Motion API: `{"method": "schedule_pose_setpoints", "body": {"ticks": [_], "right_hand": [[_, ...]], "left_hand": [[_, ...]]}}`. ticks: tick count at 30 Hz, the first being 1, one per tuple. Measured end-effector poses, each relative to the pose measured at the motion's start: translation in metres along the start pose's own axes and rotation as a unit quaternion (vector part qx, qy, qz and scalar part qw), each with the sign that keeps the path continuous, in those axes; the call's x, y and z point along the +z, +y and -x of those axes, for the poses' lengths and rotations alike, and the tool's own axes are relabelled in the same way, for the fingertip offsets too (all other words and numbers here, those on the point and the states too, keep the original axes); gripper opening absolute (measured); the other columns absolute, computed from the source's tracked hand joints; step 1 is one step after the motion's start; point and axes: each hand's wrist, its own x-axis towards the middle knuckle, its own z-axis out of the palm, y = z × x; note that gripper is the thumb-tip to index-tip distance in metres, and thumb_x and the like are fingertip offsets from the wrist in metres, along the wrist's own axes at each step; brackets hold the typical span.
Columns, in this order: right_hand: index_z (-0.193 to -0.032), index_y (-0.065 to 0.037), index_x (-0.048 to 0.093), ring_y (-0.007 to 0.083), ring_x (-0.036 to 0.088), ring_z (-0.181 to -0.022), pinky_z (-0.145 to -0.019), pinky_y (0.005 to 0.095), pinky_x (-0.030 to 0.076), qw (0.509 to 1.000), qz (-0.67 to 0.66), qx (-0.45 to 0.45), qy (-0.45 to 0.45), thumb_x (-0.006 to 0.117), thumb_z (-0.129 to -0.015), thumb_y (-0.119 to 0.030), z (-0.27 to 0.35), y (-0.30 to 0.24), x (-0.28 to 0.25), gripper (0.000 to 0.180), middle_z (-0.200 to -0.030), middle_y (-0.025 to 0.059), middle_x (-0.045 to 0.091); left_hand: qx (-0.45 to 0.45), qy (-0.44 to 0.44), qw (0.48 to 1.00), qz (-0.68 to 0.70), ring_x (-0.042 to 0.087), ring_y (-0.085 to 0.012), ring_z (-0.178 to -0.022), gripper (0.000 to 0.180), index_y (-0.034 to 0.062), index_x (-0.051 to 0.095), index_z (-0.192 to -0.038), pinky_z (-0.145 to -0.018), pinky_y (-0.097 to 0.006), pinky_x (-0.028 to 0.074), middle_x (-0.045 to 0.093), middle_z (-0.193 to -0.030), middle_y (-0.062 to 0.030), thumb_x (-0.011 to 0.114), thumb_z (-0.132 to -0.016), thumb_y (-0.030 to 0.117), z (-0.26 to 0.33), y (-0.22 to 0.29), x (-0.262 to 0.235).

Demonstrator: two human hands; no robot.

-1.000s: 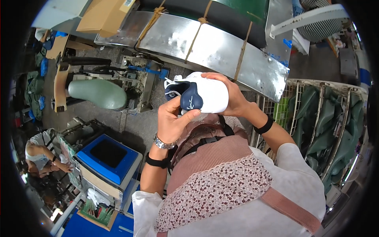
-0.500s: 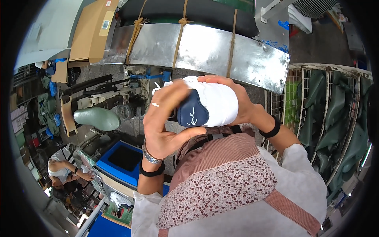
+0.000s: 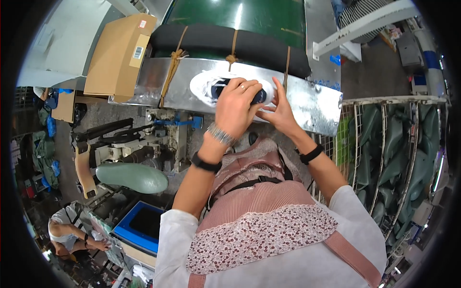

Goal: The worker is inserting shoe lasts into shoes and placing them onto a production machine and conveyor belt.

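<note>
A white lace-up sneaker with a dark navy collar and heel patch lies lengthwise on the shiny metal ledge in front of me, toe toward the left. From above, my left hand grips its heel end, the fingers curled over the navy collar. Beside the heel, on the right, is my right hand, thumb and forefinger spread apart. Whether its fingertips touch the shoe is hard to tell. The left hand hides much of the sneaker's near side.
Behind the ledge lie a black roll tied with cords and a green belt surface. A cardboard box stands left. Dark green moulded forms fill a wire rack on the right. A green foot-shaped pad and another person are at left.
The sneaker has gone from close before my chest, between both hands, forward onto the metal ledge. My left hand now covers its heel end; my right hand has loosened from its side.
</note>
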Motion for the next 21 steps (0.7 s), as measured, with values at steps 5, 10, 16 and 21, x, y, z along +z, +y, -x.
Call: {"method": "schedule_pose_setpoints", "body": {"ticks": [5,10,16,21], "right_hand": [[-0.156,-0.004,0.022,0.0242,0.063,-0.11,-0.084,0.0348,0.056,0.985,0.16,0.041,0.044,0.083,-0.075,-0.021,-0.047,0.06,0.011,0.103,-0.135,0.0214,0.055],[-0.136,0.002,0.05,0.0363,0.061,-0.111,-0.095,0.0414,0.05,0.91,0.345,-0.1,0.207,0.073,-0.077,-0.021,-0.061,0.045,0.062,0.067,-0.125,0.0244,0.06],[-0.132,-0.01,0.049,0.0218,0.057,-0.113,-0.089,0.0436,0.054,0.863,-0.069,0.235,-0.443,0.051,-0.098,-0.057,-0.031,-0.018,0.236,0.058,-0.121,0.009,0.06],[-0.155,-0.002,0.019,0.0255,0.053,-0.121,-0.099,0.0399,0.047,0.741,-0.171,0.282,-0.585,0.071,-0.086,-0.045,0.012,-0.032,0.316,0.097,-0.141,0.0164,0.047]], "left_hand": [[-0.059,-0.059,0.996,-0.006,0.053,-0.0361,-0.123,0.059,0.0046,0.056,-0.132,-0.104,-0.043,0.046,0.057,-0.133,-0.0185,0.076,-0.077,0.008,0.045,-0.047,0.048],[-0.235,-0.102,0.965,0.064,0.063,-0.0355,-0.11,0.046,0.0044,0.062,-0.129,-0.097,-0.044,0.05,0.066,-0.123,-0.0184,0.07,-0.088,0.025,0.209,-0.099,0.036],[-0.596,-0.065,0.797,0.065,0.073,-0.0243,-0.084,0.03,0.0024,0.074,-0.094,-0.078,-0.037,0.057,0.075,-0.087,-0.0133,0.081,-0.075,0.024,0.403,-0.119,0.012],[-0.649,0.037,0.748,0.134,0.073,-0.021,-0.077,0.027,-0.003,0.072,-0.096,-0.071,-0.033,0.058,0.075,-0.083,-0.0132,0.078,-0.078,0.017,0.477,-0.137,0.032]]}}
